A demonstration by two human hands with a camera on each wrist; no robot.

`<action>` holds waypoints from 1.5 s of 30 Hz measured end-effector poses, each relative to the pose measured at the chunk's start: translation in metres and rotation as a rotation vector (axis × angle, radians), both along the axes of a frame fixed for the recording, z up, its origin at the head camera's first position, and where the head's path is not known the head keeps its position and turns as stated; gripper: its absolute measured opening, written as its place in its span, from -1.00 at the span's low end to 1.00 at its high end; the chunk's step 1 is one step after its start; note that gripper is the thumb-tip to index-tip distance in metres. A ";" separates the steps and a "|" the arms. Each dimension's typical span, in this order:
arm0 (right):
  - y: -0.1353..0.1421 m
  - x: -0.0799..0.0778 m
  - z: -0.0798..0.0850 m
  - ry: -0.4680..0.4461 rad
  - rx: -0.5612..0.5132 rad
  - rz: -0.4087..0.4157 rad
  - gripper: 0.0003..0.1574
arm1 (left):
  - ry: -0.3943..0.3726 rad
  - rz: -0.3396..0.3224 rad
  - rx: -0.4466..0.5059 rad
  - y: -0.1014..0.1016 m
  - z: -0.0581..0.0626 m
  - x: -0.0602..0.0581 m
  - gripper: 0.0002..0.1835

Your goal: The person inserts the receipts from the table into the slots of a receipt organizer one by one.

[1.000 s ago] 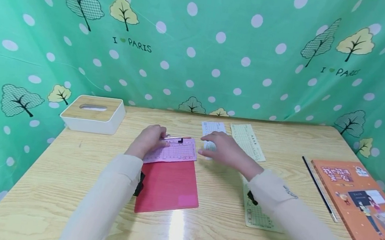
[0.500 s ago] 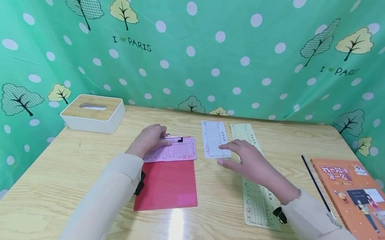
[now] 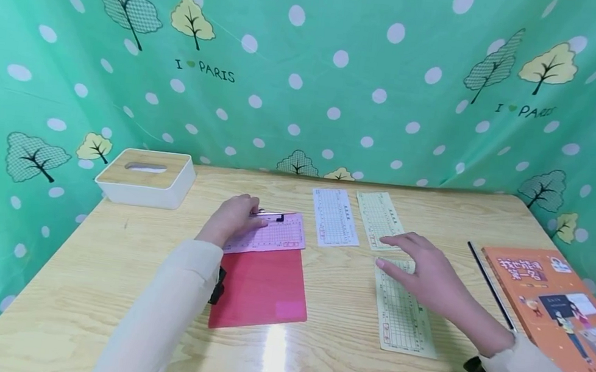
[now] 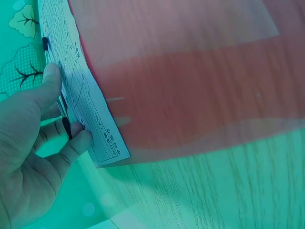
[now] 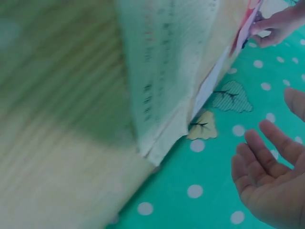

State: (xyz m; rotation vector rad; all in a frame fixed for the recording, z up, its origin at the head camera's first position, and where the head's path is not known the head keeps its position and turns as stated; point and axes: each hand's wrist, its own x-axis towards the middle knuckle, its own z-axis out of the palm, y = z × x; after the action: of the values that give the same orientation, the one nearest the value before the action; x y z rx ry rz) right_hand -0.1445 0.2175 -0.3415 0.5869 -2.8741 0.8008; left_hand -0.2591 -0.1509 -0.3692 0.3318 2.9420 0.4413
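Left hand, centre-left, pinching metal clip on clipboard; right hand, right of centre, fingers apart, over green slip. Clipboard smooth red sheet, long axis up frame, clip end at top. Pink gridded paper crosswise at clip, lower edge slightly wavy. Wood-grain table beneath.

Open passage between red clipboard and nearer green slip, pencil, orange book obstructing right
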 end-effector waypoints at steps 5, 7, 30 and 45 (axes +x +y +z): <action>0.018 0.003 -0.005 -0.056 -0.042 -0.077 -0.33 | 0.015 -0.008 0.003 -0.001 -0.002 0.002 -0.65; 0.025 0.003 -0.009 -0.094 -0.065 -0.117 -0.28 | 0.018 -0.014 0.006 -0.001 -0.001 0.002 -0.66; 0.048 0.011 -0.036 -0.358 0.011 -0.238 0.21 | 0.005 -0.005 0.004 -0.002 0.000 0.004 -0.67; 0.053 0.011 -0.032 -0.344 0.034 -0.100 -0.02 | 0.000 -0.001 -0.002 0.000 0.002 0.005 -0.69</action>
State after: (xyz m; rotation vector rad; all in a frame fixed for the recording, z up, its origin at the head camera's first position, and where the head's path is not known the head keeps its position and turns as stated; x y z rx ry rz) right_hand -0.1339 0.2705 -0.3736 0.3309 -3.2000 0.9197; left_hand -0.2544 -0.1511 -0.3670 0.3335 2.9421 0.4386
